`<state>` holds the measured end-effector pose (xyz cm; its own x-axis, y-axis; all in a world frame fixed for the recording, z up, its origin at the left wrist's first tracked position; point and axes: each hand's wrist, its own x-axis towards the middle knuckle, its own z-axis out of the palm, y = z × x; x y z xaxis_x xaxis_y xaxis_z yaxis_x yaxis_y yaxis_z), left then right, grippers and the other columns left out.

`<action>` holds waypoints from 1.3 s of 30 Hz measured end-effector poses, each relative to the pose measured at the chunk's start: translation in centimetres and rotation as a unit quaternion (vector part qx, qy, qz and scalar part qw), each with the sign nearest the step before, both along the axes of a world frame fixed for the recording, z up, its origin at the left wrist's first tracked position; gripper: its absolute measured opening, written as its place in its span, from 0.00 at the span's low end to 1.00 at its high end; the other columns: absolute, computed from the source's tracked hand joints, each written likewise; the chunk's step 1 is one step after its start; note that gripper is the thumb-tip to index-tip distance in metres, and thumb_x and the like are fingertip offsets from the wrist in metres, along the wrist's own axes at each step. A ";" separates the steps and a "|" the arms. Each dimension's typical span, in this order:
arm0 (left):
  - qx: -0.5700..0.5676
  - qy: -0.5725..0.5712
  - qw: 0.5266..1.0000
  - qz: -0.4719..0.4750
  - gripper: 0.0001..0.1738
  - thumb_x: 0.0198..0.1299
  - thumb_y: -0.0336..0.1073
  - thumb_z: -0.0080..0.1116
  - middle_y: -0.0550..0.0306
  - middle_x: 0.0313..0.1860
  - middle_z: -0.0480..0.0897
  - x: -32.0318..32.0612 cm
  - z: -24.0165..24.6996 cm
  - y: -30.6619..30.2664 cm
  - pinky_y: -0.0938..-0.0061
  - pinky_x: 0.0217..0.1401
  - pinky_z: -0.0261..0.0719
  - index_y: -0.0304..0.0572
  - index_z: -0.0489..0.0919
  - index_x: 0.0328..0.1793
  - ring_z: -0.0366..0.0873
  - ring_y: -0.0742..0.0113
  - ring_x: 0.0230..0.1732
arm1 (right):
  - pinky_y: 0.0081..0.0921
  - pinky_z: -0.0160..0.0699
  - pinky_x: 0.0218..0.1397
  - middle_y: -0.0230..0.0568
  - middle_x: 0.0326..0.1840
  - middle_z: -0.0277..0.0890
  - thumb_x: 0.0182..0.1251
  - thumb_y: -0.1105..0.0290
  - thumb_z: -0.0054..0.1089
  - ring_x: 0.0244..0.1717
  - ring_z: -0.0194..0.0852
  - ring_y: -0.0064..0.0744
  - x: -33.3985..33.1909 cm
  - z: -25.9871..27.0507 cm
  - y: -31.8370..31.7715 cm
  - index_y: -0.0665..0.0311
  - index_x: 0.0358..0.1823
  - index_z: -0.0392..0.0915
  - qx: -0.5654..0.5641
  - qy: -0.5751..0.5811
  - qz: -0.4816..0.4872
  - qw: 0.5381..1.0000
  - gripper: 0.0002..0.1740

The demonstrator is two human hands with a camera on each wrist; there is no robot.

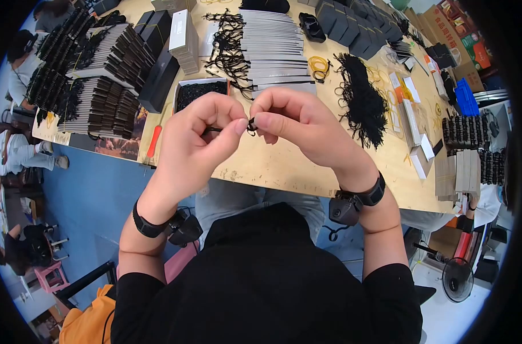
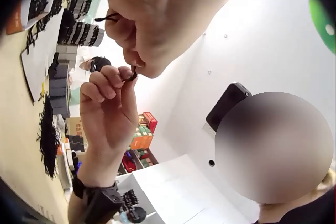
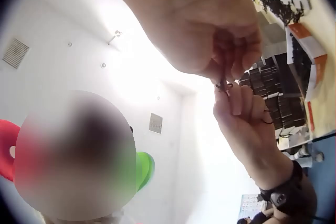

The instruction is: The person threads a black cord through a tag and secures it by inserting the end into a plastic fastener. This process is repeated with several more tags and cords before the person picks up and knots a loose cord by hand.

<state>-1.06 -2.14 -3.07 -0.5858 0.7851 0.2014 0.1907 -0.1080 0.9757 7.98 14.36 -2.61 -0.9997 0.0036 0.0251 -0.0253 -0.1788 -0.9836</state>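
Note:
My left hand [image 1: 195, 146] and right hand [image 1: 309, 126] meet over the table's near edge, thumbs and fingertips almost touching. Between them a short black cord [image 1: 251, 127] is pinched by both, and a small loop of it shows at the fingertips. In the left wrist view, a loose end of the cord [image 2: 106, 18] sticks out past the curled fingers of the left hand [image 2: 163, 19]. The right wrist view shows the cord [image 3: 224, 86] between the two thumbs. Most of the cord is hidden inside the fingers.
An open box of black pieces [image 1: 202, 89] stands just beyond the hands. Behind lie grey strips [image 1: 272, 46] with black cords. A black cord bundle [image 1: 361, 100] and yellow bands [image 1: 318, 66] lie right; stacked strips [image 1: 97, 106] and a red-handled tool [image 1: 154, 141] lie left.

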 end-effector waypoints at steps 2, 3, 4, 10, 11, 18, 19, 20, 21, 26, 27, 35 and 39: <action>0.015 -0.048 0.999 -0.016 0.04 0.60 0.30 0.53 0.72 0.23 0.72 0.0 0.0 0.1 0.90 0.22 0.51 0.37 0.73 0.37 0.58 0.90 0.22 | 0.15 0.65 0.32 0.26 0.26 0.70 0.62 0.71 0.55 0.27 0.64 0.15 0.2 0.2 -0.6 0.66 0.34 0.73 0.018 0.024 -0.030 0.999 0.06; 0.018 -0.111 0.994 -0.019 0.04 0.60 0.31 0.53 0.73 0.22 0.70 0.1 0.3 0.2 0.90 0.21 0.50 0.37 0.73 0.37 0.57 0.90 0.21 | 0.15 0.66 0.32 0.28 0.26 0.70 0.62 0.71 0.55 0.26 0.64 0.15 0.2 0.2 -1.0 0.66 0.34 0.72 0.037 0.048 -0.060 0.996 0.05; 0.020 -0.173 0.984 -0.022 0.04 0.61 0.31 0.52 0.74 0.21 0.69 0.1 0.5 0.3 0.90 0.21 0.49 0.38 0.74 0.37 0.56 0.90 0.21 | 0.15 0.66 0.32 0.28 0.26 0.70 0.62 0.71 0.55 0.26 0.64 0.15 0.2 0.2 -1.2 0.66 0.34 0.72 0.037 0.048 -0.060 0.996 0.05; 0.058 -0.251 0.966 0.003 0.05 0.61 0.31 0.52 0.76 0.19 0.66 0.4 0.4 0.4 0.90 0.20 0.48 0.38 0.74 0.37 0.54 0.90 0.19 | 0.15 0.67 0.28 0.34 0.25 0.72 0.57 0.76 0.57 0.24 0.68 0.17 0.5 0.2 -2.4 0.66 0.33 0.72 0.247 0.181 -0.257 0.917 0.04; 0.057 -0.250 0.966 0.005 0.05 0.61 0.31 0.52 0.76 0.19 0.66 0.5 0.4 0.5 0.90 0.20 0.48 0.38 0.74 0.37 0.54 0.90 0.19 | 0.15 0.67 0.27 0.34 0.25 0.72 0.56 0.77 0.58 0.23 0.69 0.17 0.7 0.3 -2.3 0.66 0.32 0.73 0.268 0.205 -0.278 0.900 0.04; 0.059 -0.157 0.985 0.037 0.04 0.61 0.31 0.52 0.74 0.22 0.68 1.2 0.8 0.7 0.90 0.24 0.51 0.37 0.74 0.37 0.57 0.89 0.23 | 0.13 0.68 0.24 0.34 0.25 0.75 0.51 0.76 0.63 0.21 0.72 0.17 1.1 0.6 -2.9 0.66 0.31 0.74 0.259 0.171 -0.273 0.911 0.07; 0.066 -0.157 0.985 0.031 0.04 0.61 0.31 0.53 0.74 0.22 0.69 1.2 0.8 0.6 0.89 0.24 0.52 0.37 0.74 0.37 0.58 0.89 0.23 | 0.13 0.68 0.24 0.34 0.25 0.75 0.51 0.76 0.63 0.21 0.72 0.17 1.1 0.6 -2.9 0.66 0.31 0.74 0.259 0.171 -0.274 0.910 0.07; 0.065 -0.157 0.985 0.031 0.04 0.61 0.31 0.53 0.74 0.22 0.69 1.3 0.8 0.6 0.89 0.24 0.52 0.37 0.74 0.37 0.58 0.89 0.23 | 0.13 0.68 0.24 0.34 0.25 0.75 0.51 0.76 0.63 0.21 0.72 0.17 1.1 0.6 -2.8 0.67 0.31 0.75 0.256 0.166 -0.268 0.914 0.07; 0.071 -0.156 0.985 0.027 0.05 0.61 0.31 0.53 0.74 0.22 0.69 1.3 0.8 0.6 0.90 0.25 0.52 0.37 0.74 0.37 0.58 0.89 0.23 | 0.13 0.68 0.24 0.34 0.25 0.76 0.51 0.75 0.63 0.21 0.73 0.16 1.1 0.6 -2.8 0.67 0.31 0.75 0.253 0.161 -0.262 0.917 0.07; 0.057 -0.113 0.991 0.041 0.04 0.61 0.30 0.53 0.73 0.23 0.69 1.4 0.9 0.5 0.90 0.26 0.54 0.36 0.74 0.38 0.59 0.88 0.24 | 0.13 0.68 0.24 0.33 0.25 0.76 0.52 0.75 0.63 0.22 0.72 0.15 1.3 0.9 -2.5 0.68 0.31 0.75 0.228 0.137 -0.229 0.936 0.07; 0.048 -0.081 0.994 0.049 0.04 0.61 0.30 0.53 0.73 0.23 0.69 1.4 0.9 0.6 0.90 0.26 0.54 0.36 0.74 0.38 0.59 0.88 0.24 | 0.12 0.68 0.24 0.33 0.25 0.76 0.53 0.74 0.62 0.22 0.72 0.14 1.3 1.0 -2.3 0.68 0.30 0.74 0.234 0.130 -0.222 0.938 0.06; 0.001 -0.035 0.999 0.001 0.04 0.59 0.28 0.55 0.75 0.21 0.66 0.4 1.2 0.0 0.90 0.25 0.52 0.36 0.74 0.39 0.56 0.89 0.23 | 0.12 0.66 0.24 0.27 0.24 0.69 0.61 0.68 0.57 0.23 0.65 0.13 0.6 1.2 0.1 0.65 0.32 0.72 0.005 0.016 -0.036 0.999 0.08; -0.036 0.017 0.999 -0.001 0.04 0.56 0.25 0.58 0.76 0.19 0.63 -0.3 1.4 -0.6 0.89 0.20 0.44 0.36 0.77 0.37 0.52 0.90 0.20 | 0.12 0.63 0.23 0.26 0.23 0.66 0.63 0.67 0.54 0.22 0.62 0.13 0.7 0.8 0.8 0.64 0.32 0.71 -0.039 0.001 0.002 0.999 0.08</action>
